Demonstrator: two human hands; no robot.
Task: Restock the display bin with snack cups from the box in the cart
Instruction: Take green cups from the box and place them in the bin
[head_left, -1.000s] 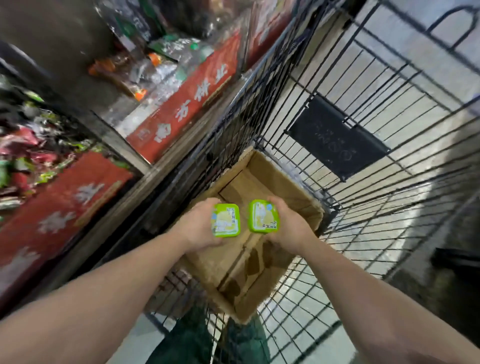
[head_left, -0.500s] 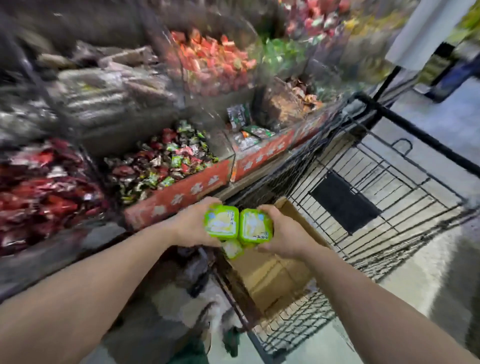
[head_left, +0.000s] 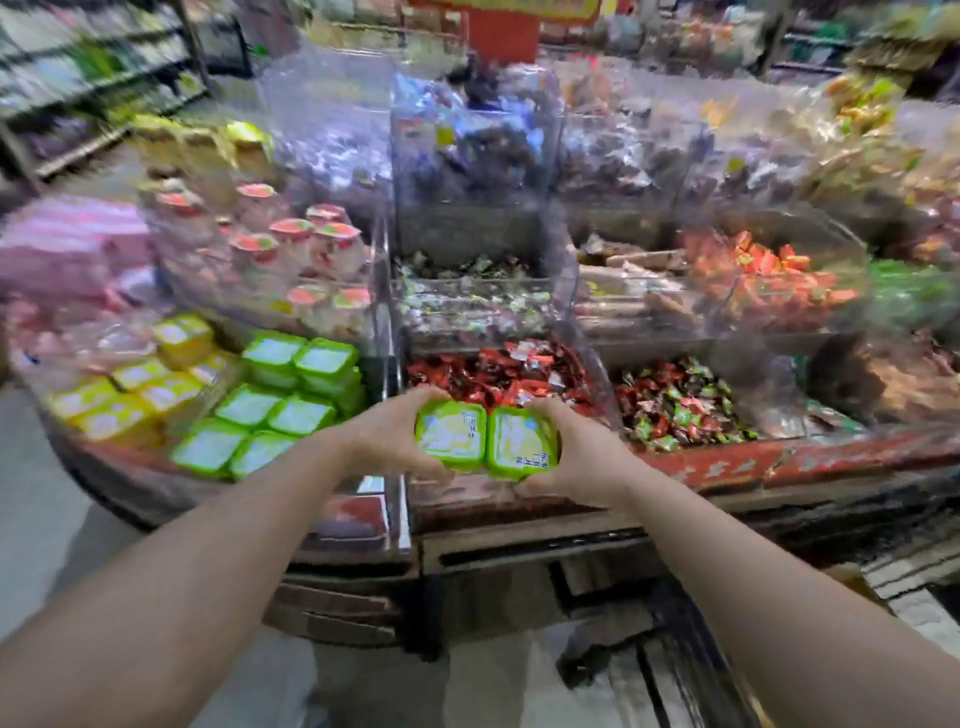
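Note:
My left hand (head_left: 382, 441) grips a green snack cup (head_left: 451, 436) and my right hand (head_left: 574, 457) grips another green snack cup (head_left: 522, 441). The two cups are pressed side by side, lids facing me, in front of the display counter's red front edge. To the left, the display bin (head_left: 156, 467) holds several matching green cups (head_left: 275, 400) stacked in rows. Only a corner of the cardboard box (head_left: 852, 582) and the cart (head_left: 909, 566) shows at the lower right.
Yellow cups (head_left: 130, 387) lie left of the green ones. Clear-walled bins of red wrapped candy (head_left: 498, 371), mixed candy (head_left: 675, 402) and round cups (head_left: 291, 244) fill the counter behind. An aisle floor (head_left: 31, 493) runs along the left.
My view swung up and left from the cart and box to the display counter. Both hands carried the two green cups out of the box toward the bins, now pressed together.

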